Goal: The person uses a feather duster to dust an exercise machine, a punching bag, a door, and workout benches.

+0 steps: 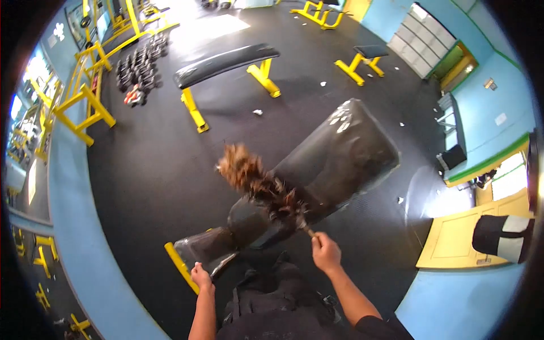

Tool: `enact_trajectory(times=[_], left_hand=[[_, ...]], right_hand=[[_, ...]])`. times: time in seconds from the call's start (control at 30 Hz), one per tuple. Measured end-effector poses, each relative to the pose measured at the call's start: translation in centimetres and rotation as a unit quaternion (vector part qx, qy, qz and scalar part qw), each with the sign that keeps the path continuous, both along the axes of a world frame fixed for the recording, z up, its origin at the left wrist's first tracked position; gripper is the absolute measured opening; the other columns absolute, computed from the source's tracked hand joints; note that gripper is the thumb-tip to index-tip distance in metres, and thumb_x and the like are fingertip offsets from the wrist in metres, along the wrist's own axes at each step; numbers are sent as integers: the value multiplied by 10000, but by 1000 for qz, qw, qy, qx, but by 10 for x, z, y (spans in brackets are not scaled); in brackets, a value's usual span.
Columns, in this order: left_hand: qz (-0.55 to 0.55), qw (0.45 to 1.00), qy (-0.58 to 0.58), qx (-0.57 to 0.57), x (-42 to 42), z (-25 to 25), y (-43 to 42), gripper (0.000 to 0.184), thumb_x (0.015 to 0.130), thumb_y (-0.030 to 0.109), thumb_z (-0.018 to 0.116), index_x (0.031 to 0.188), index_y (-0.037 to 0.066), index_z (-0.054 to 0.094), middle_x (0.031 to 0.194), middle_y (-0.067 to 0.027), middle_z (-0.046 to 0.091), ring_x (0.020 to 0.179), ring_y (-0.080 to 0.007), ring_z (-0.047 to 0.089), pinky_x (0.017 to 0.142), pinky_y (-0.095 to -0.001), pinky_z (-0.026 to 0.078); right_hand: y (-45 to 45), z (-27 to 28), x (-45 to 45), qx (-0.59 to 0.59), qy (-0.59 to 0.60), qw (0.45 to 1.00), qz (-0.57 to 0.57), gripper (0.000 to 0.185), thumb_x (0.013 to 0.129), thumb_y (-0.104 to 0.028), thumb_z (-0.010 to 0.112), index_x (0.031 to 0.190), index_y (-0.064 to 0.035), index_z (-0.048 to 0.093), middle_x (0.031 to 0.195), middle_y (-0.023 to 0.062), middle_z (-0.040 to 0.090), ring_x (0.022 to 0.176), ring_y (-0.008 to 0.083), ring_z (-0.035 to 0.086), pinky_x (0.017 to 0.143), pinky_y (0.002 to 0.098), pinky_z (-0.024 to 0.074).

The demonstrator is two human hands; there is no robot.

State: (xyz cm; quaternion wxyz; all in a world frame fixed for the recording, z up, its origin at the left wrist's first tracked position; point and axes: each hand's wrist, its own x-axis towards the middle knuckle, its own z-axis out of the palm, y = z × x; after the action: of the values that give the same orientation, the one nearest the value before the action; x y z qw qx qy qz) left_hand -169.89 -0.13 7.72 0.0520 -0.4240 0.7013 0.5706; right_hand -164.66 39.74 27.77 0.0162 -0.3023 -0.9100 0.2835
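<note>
My right hand (326, 252) is closed around the handle of a brown feather duster (258, 184). The duster points up and to the left, its feathers over the middle of a black padded bench (345, 150). Whether the feathers touch the pad cannot be told. The bench has a shiny, plastic-like cover and a yellow frame bar (181, 266) at its near left end. Beside that end, my left hand (201, 276) is closed with the thumb up; what it holds, if anything, is hidden.
A flat bench (226, 63) with yellow legs stands ahead, and a smaller bench (371, 52) farther right. Dumbbells (139, 65) line the left side near yellow racks (88, 116). White scraps (258, 112) dot the black floor. A yellow door (453, 238) is at right.
</note>
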Motion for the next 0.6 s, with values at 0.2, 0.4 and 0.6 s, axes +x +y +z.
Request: enact_trajectory(times=[0.2,0.4,0.6], left_hand=[[-95,986,68,118,-53,75,103,329,974,295,575,1133,15,642,909,-31,632,793,-108,553,705,-256,428],[-386,872,258,155,-101,196,283,683,948,224,615,1486,5,258,1492,-179,328,1211,-252,479,945,-343,445],[-557,688,446,-137,-119,301,475,801,875,274,683,1519,87,245,1559,-234,186,1431,-395,230,1150,-467,219]], right_hand=[[113,106,-14,132,209,966,-81,228,959,-171,536,1104,-20,627,949,217,666,896,426,636,748,481,498],[191,170,22,179,171,961,-127,300,955,-135,539,1207,15,607,976,230,665,914,417,639,789,446,517],[308,110,47,-47,123,988,-80,276,979,-125,537,1200,13,631,1045,194,699,935,271,691,824,328,520]])
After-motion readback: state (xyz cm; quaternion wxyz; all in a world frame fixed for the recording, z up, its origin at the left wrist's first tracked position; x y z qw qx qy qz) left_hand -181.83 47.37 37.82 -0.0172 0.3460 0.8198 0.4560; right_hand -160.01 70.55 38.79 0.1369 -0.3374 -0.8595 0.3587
